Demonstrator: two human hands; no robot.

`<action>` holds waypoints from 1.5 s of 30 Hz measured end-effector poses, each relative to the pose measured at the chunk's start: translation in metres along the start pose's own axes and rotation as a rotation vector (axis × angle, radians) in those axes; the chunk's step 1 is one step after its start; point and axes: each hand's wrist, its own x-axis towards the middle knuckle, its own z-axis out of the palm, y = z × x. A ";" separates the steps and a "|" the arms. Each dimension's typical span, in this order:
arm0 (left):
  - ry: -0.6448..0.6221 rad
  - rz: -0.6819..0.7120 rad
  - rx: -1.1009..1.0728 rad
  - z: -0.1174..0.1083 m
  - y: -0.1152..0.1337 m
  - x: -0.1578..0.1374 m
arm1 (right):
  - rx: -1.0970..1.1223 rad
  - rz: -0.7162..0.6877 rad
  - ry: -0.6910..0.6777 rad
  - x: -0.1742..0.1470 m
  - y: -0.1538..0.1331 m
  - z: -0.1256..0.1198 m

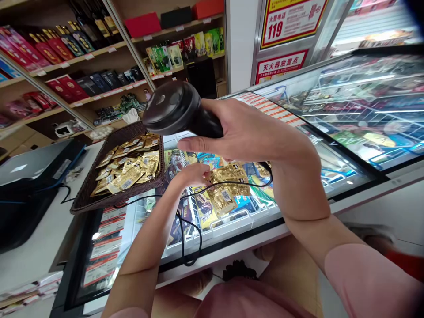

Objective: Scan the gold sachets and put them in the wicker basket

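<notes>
My right hand (pixel 235 128) is wrapped round the handle of a black barcode scanner (pixel 170 108), raised above the freezer's glass top with its head to the left. Lower down, my left hand (pixel 195 174) has its fingers closed at the edge of gold foil packets (pixel 228 183). Several of these packets lie spread on the glass, one with a barcode facing up. The scanner's black cable (pixel 200 234) loops across the packets and over the freezer's front edge. To the left, a brown woven basket (pixel 160 170) holds many similar gold packets (pixel 127 174).
Under the glass sit wire baskets of frozen goods, and another freezer section (pixel 364 110) extends right. A laptop (pixel 29 165) rests on the left counter (pixel 39 247). Shelves (pixel 112 90) with bottles and boxes stand behind. Red-and-white signs (pixel 281 66) hang at the back.
</notes>
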 end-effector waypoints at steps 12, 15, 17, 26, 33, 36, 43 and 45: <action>0.532 -0.047 -0.836 -0.056 -0.066 -0.059 | -0.053 0.098 -0.047 0.001 -0.001 -0.001; 0.811 -0.117 -0.854 -0.064 -0.082 -0.076 | -0.059 0.135 -0.097 0.003 -0.001 0.005; 0.922 -0.147 -0.840 -0.067 -0.088 -0.085 | -0.041 0.154 -0.155 0.005 -0.001 0.010; 1.122 -0.164 -0.872 -0.067 -0.104 -0.102 | 0.007 0.088 -0.472 0.006 -0.004 0.034; 1.131 -0.136 -0.861 -0.064 -0.110 -0.107 | -0.027 0.082 -0.505 0.002 -0.010 0.042; 1.137 -0.131 -0.852 -0.065 -0.109 -0.108 | -0.020 0.097 -0.507 0.002 -0.008 0.043; 1.158 -0.168 -0.817 -0.064 -0.114 -0.108 | -0.030 0.111 -0.518 0.004 -0.008 0.045; 1.196 -0.257 -0.739 -0.062 -0.121 -0.108 | -0.027 0.110 -0.512 0.005 -0.007 0.045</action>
